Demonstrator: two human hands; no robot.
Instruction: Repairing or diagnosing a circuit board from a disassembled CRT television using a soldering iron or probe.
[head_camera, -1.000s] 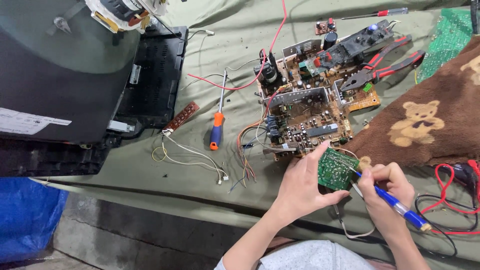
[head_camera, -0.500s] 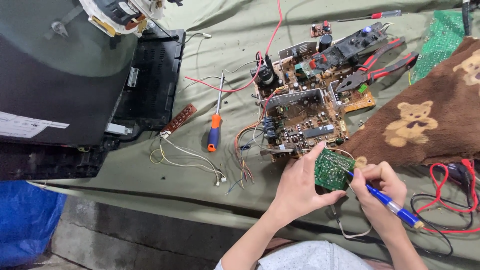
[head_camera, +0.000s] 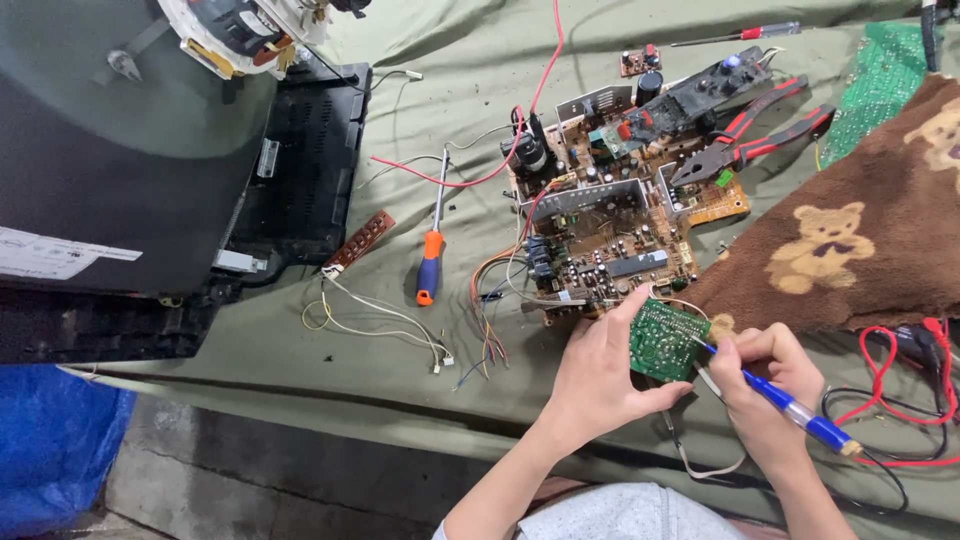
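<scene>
My left hand (head_camera: 598, 375) holds a small green circuit board (head_camera: 664, 340) upright by its edges, thumb below and fingers above. My right hand (head_camera: 765, 385) grips a blue pen-shaped tool (head_camera: 790, 406), whose tip touches the right edge of the green board. Just beyond both hands lies a large brown circuit board (head_camera: 610, 220) packed with components and trailing wires.
An orange-and-blue screwdriver (head_camera: 431, 255) lies left of the big board. Red-handled pliers (head_camera: 750, 140) rest at its far right corner. A dark television casing (head_camera: 130, 170) fills the left. A brown bear-patterned blanket (head_camera: 860, 230) and red and black leads (head_camera: 900, 380) are at right.
Both hands and the green board keep the same hold; the view has shifted slightly, with the pen tip staying at the board's edge.
</scene>
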